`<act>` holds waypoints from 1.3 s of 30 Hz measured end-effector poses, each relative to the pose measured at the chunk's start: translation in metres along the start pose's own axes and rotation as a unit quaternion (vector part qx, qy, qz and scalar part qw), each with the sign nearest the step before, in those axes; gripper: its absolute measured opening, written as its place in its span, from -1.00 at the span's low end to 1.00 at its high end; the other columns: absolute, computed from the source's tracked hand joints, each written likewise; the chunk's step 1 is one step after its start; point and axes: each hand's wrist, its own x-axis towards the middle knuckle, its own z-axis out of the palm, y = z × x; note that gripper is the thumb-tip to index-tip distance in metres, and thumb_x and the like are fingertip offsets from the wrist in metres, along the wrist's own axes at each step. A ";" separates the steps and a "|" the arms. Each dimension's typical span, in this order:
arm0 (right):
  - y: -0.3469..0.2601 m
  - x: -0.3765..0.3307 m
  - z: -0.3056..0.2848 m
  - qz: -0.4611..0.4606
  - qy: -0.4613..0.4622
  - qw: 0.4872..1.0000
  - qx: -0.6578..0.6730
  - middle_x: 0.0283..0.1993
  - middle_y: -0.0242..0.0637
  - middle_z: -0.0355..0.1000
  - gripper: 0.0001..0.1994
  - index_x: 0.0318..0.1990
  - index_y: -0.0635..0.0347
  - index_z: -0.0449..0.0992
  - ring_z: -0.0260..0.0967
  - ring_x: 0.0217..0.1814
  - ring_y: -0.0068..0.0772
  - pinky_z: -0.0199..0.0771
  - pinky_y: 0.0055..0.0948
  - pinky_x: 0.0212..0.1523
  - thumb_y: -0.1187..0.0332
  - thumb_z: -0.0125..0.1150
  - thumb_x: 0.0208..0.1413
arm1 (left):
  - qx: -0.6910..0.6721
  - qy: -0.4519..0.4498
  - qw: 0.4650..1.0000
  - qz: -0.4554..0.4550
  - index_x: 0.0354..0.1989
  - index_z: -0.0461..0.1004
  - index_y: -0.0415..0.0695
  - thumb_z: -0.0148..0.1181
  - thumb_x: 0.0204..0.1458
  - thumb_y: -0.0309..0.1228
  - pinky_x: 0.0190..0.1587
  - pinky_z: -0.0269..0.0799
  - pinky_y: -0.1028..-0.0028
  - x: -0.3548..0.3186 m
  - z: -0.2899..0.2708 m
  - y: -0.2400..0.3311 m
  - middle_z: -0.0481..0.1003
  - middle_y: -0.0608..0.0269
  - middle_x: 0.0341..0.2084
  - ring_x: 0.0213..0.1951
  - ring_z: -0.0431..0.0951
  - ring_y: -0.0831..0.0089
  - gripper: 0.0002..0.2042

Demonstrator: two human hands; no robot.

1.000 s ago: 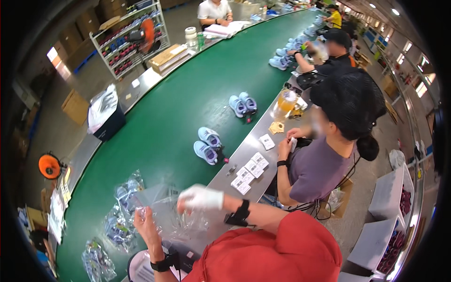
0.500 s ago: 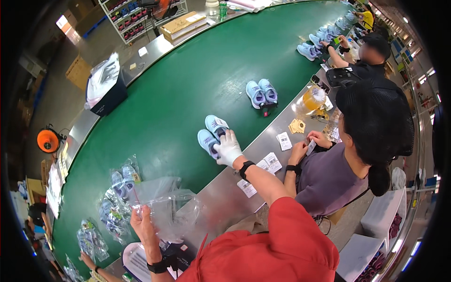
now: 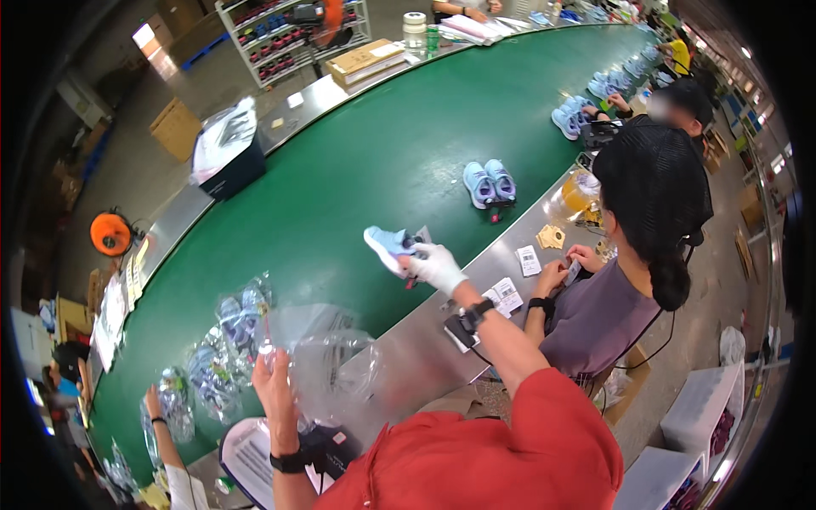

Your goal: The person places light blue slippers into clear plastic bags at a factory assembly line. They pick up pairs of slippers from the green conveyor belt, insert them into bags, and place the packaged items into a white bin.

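My right hand [image 3: 438, 269], in a white glove, is closed round a pair of light blue sneakers [image 3: 384, 248]. They are tilted on their side over the green belt [image 3: 340, 191], with a pale sole towards me. At the near left my bare left hand [image 3: 274, 393] pinches the edge of a see-through plastic bag [image 3: 336, 365], which hangs loosely over the metal ledge. Farther along the belt another pair of blue sneakers [image 3: 489, 184] stands upright, tied with a dark strap and red tag. Bagged sneakers [image 3: 242, 316] lie beyond my left hand.
A co-worker [image 3: 595, 327] on my right handles a label beside stacks of white labels [image 3: 508, 294]. At the lower left another person's arm [image 3: 170, 450] reaches to bagged shoes [image 3: 176, 404]. A dark bin [image 3: 234, 174] stands on the far ledge; a dark box [image 3: 336, 450] sits near me.
My right hand has taken hold of the sneakers, lifted them and turned them on their side. My left hand still holds the bag. The other person's arm at lower left reaches farther in.
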 end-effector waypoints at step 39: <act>-0.024 -0.129 0.234 -0.465 0.011 0.817 -0.340 -0.02 -0.05 0.36 -0.63 -0.05 0.25 0.44 0.29 0.06 -0.05 0.11 -0.14 0.19 0.32 0.01 -0.05 | 0.086 -0.172 0.901 0.388 -0.39 0.41 -0.26 0.01 -0.02 -0.57 -0.46 0.33 0.43 -0.065 0.014 -0.018 0.40 0.20 -0.63 -0.56 0.40 0.39 -0.94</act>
